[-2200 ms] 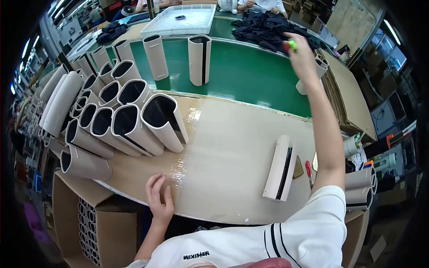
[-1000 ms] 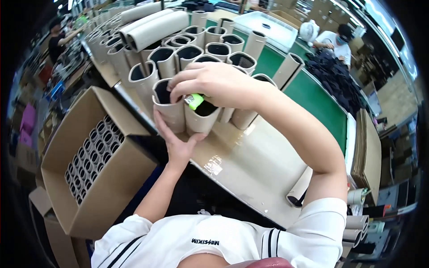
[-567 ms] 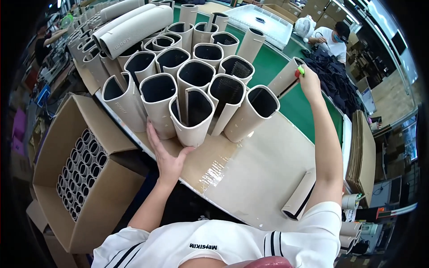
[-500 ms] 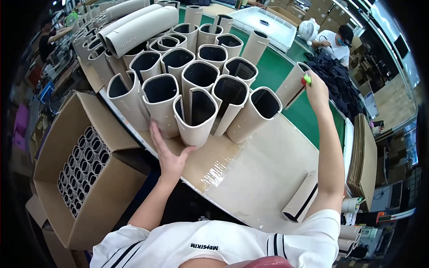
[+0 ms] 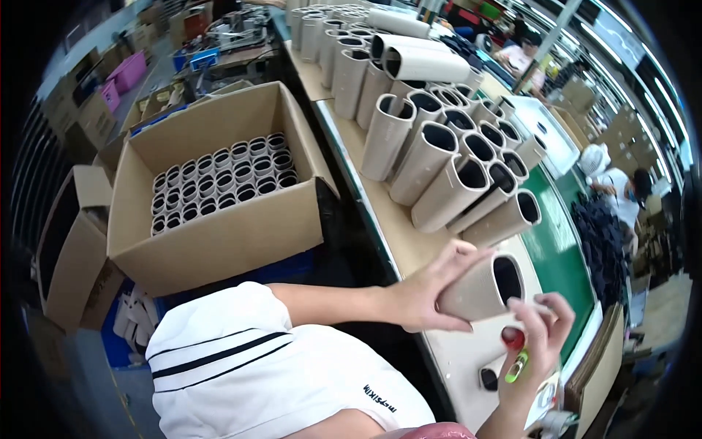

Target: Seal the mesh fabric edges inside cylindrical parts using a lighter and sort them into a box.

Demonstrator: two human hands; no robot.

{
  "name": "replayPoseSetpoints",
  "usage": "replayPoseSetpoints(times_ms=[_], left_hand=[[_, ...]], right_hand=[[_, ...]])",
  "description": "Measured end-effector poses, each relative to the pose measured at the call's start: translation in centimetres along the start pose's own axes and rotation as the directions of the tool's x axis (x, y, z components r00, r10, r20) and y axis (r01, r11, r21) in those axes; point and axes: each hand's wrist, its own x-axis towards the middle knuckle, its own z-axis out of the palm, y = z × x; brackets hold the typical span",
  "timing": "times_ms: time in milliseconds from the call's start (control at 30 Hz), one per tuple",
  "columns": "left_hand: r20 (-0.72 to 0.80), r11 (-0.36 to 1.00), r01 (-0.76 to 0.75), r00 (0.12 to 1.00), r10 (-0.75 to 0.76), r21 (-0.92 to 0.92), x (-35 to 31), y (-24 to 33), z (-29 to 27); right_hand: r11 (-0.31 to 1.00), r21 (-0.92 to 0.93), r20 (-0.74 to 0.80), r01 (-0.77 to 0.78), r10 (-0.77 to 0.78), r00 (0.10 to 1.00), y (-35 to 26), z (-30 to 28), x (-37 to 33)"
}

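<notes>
My left hand is wrapped round a beige tube-shaped sleeve with a dark lining, its oval opening tilted toward the right. Beside that opening is my right hand, its fingers curled near the rim; whether they touch it I cannot tell. A small lime-green and red tool is tucked in the right hand, its working end hidden. Past my left hand, several similar sleeves stand upright in a group on the table. Another sleeve lies on the table, partly behind my right forearm.
An open cardboard box at the left holds rows of rolled sleeves. More sleeves lie across the standing ones. A green table surface, dark cloth pile and stacked cardboard are to the right. A person sits beyond.
The view has swung left toward the box. My left hand has left the standing group and now grips a sleeve. My right hand, earlier stretched out at a sleeve, has come in close with the tool.
</notes>
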Motion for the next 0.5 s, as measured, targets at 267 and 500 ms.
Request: replayPoseSetpoints(times_ms=[267,500], left_hand=[[0.303,0.96,0.171,0.948,-0.099,-0.221,-1.4,-1.5,-2.8],[0.192,0.967,-0.015,0.981,-0.035,0.254,-2.4,0.9,-1.8]], right_hand=[[0.874,0.42,0.075,-0.246,0.236,0.969,1.3,4.9,-2.8],[0.929,0.275,0.045,-0.247,0.244,0.969,-1.2,4.2,-3.9]])
